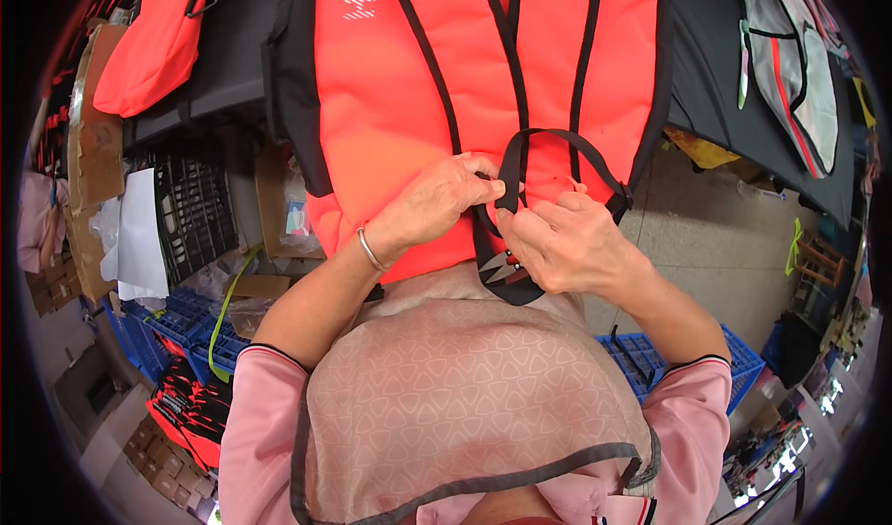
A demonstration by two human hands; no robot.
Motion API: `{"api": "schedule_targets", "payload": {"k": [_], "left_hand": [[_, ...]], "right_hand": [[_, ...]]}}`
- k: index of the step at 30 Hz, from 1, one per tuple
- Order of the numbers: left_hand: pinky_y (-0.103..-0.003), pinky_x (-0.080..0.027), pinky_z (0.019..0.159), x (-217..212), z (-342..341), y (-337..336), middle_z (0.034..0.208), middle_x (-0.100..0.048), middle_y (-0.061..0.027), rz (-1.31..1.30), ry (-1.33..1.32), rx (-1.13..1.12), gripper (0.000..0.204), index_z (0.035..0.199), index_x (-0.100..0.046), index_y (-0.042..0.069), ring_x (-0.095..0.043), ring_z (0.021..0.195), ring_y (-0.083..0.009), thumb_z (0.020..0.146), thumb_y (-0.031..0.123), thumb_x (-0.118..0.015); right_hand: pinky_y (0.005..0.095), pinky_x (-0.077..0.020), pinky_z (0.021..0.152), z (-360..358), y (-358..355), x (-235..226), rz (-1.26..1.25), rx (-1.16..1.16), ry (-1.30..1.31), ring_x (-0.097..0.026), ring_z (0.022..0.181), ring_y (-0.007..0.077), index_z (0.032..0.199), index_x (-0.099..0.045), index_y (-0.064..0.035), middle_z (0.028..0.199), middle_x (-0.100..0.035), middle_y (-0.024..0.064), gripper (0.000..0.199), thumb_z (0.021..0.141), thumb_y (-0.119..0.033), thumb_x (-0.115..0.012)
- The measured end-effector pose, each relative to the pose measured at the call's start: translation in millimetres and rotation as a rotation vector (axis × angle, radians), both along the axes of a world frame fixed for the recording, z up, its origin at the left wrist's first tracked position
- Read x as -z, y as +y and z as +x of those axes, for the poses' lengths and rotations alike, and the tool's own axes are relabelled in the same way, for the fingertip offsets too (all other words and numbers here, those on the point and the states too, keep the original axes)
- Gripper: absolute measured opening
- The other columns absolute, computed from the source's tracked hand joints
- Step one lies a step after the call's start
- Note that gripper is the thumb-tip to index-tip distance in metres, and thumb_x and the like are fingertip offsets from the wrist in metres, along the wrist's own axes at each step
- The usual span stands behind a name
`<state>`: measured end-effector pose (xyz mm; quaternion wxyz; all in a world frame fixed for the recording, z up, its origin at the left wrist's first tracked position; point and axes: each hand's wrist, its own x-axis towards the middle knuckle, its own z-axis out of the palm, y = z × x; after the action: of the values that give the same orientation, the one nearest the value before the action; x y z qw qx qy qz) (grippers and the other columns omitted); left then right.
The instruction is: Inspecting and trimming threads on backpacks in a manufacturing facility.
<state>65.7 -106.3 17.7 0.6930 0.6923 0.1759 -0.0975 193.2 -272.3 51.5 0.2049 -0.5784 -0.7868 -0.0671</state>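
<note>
A large coral-red backpack (390, 125) with black piping and dark side panels lies in front of me, its lower edge reaching my apron. A black webbing strap (567, 137) loops up from it between my hands and runs to a buckle at its right edge. My left hand (437, 200), a bangle on its wrist, is closed, pinching the strap between thumb and fingers. Close beside it, my right hand (562, 242) is closed on the strap too. Small snips (500, 270) with metal blades stick out under its curled fingers; how they are held is partly hidden.
Another coral-red bag (158, 42) lies on the dark table at the left; a grey-white bag (790, 70) lies at the right. Cardboard (98, 144), a black crate (195, 209) and blue crates (729, 362) stand around. Dark and red pieces are stacked at lower left.
</note>
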Motion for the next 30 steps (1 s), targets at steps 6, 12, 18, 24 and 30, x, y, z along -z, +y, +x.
{"api": "schedule_targets", "payload": {"k": [6, 12, 18, 24, 30], "left_hand": [[-0.033, -0.043, 0.078, 11.2, -1.6, 3.4, 0.089, -0.061, -0.0129, -0.025, -0.054, 0.025, 0.033, 0.093, -0.062, -0.008, -0.056, 0.086, -0.0217, 0.092, 0.024, -0.055], [-0.030, -0.039, 0.069, 7.0, -3.4, 3.1, 0.089, -0.057, -0.0065, -0.160, 0.031, -0.038, 0.032, 0.084, -0.060, -0.007, -0.048, 0.077, -0.0133, 0.093, 0.023, -0.057], [-0.030, -0.039, 0.070, 9.7, -4.3, 1.9, 0.090, -0.058, -0.0063, -0.099, -0.023, -0.019, 0.034, 0.077, -0.058, -0.006, -0.048, 0.077, -0.0134, 0.093, 0.023, -0.058], [-0.032, -0.042, 0.082, 5.3, -6.2, -0.1, 0.102, -0.062, -0.0091, -0.065, -0.001, 0.007, 0.037, 0.072, -0.058, -0.006, -0.052, 0.092, -0.0179, 0.093, 0.024, -0.059], [-0.039, -0.039, 0.099, 0.2, -9.2, -5.7, 0.117, -0.063, -0.0084, 0.267, -0.339, 0.155, 0.031, 0.078, -0.069, -0.001, -0.055, 0.108, -0.0222, 0.088, 0.028, -0.071]], "right_hand": [[0.0311, -0.0423, 0.052, 6.2, 8.8, 11.0, -0.078, -0.009, 0.036, -0.054, 0.060, 0.0151, 0.083, -0.059, -0.0068, 0.073, -0.046, 0.0036, 0.021, 0.068, -0.013, -0.072], [0.0374, -0.0464, 0.059, 17.7, -11.4, 15.4, -0.532, 0.261, 0.808, -0.058, 0.069, 0.0259, 0.089, -0.057, -0.0075, 0.082, -0.051, 0.0068, 0.026, 0.071, -0.009, -0.075], [0.0323, -0.0448, 0.059, 13.5, -22.6, 10.6, -0.390, 0.444, 0.793, -0.054, 0.064, 0.0203, 0.087, -0.058, -0.0056, 0.078, -0.052, 0.0046, 0.015, 0.078, -0.003, -0.070], [0.0201, -0.0369, 0.057, 16.0, -21.5, 0.2, -0.313, 0.599, 1.715, -0.044, 0.064, 0.0001, 0.088, -0.063, -0.0024, 0.073, -0.056, -0.0054, 0.013, 0.093, -0.014, -0.066], [0.0236, -0.0464, 0.069, 3.8, 0.4, 1.2, -0.532, 0.754, 1.461, -0.057, 0.077, 0.0081, 0.100, -0.068, 0.0050, 0.083, -0.065, 0.0027, 0.030, 0.084, -0.019, -0.077]]}}
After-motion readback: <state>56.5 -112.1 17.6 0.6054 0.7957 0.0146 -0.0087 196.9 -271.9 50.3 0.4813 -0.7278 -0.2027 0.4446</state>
